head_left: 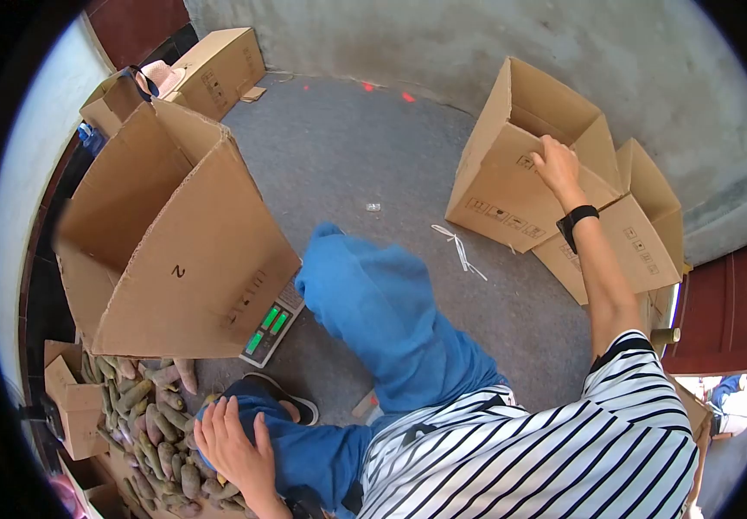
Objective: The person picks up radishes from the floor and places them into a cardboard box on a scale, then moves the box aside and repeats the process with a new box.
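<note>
My right hand [555,166], with a black watch on its wrist, reaches out to the upper right. Its fingers are hooked over the top edge of an open cardboard box [512,177], gripping the wall. My left hand [239,450] rests on my blue-trousered knee with its fingers spread, holding nothing. Beside that hand lies a pile of long greenish-brown tubers [162,432], perhaps sweet potatoes. A large open cardboard box [192,251], marked 2, stands at the left. At its lower right edge a digital scale [271,327] shows green displays; whether the box stands on it I cannot tell.
A second open box [628,246] leans against the gripped one. White string [460,253] and a small clear scrap [373,208] lie on the grey floor. At the back left stands a closed box [222,73] near a pink hat [160,78]. A small carton [75,406] flanks the tubers.
</note>
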{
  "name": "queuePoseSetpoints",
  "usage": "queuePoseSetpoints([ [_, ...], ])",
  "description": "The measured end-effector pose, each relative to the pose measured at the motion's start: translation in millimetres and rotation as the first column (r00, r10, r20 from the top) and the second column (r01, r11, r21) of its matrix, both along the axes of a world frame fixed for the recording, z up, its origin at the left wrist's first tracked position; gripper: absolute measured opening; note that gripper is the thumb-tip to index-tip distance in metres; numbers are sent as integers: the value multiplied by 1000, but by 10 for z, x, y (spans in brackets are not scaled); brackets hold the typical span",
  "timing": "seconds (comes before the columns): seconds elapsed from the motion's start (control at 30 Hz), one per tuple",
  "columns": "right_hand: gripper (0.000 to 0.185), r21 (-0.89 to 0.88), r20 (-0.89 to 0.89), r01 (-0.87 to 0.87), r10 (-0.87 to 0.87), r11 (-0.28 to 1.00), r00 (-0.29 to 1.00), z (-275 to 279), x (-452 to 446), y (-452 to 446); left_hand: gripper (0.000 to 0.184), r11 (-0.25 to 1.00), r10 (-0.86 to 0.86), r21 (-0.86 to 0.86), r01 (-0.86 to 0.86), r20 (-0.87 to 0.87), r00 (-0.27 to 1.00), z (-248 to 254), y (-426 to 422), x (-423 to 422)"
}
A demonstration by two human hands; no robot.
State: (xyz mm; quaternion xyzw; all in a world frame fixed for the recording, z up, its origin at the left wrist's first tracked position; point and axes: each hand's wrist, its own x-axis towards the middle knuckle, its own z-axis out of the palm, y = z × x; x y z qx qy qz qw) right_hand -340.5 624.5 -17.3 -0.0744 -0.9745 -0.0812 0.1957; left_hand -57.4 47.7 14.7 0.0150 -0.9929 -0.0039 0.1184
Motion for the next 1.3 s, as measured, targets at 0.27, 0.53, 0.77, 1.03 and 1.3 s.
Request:
queuePoseSetpoints([
  [0.27, 26, 9, -82, -97, 97, 995, 992, -135, 93, 84, 36, 999, -38, 6, 38, -42, 998, -28, -22, -106],
  [0.53, 45, 124, -108, -496, 509, 859, 854, -671, -101, -248, 42, 990, 111, 97, -107, -44, 993, -67, -32, 77],
  [0.77, 35, -338, -47, -699, 731, 630, 681, -130, 276, -1941, 40, 987, 99, 131, -89, -74, 992, -144, -70, 179],
  [1.03, 34, -285, -185, -836, 828, 470, 529, 904, 746, -2682, 37, 982, 142, 147, -115, -190, 971, -181, -124, 265],
  [1.3, 45, -362, -15, -878, 939, 314, 342, 834, 1062, -3129, 39, 979, 117, 188, -84, -173, 978, -197, -101, 232],
])
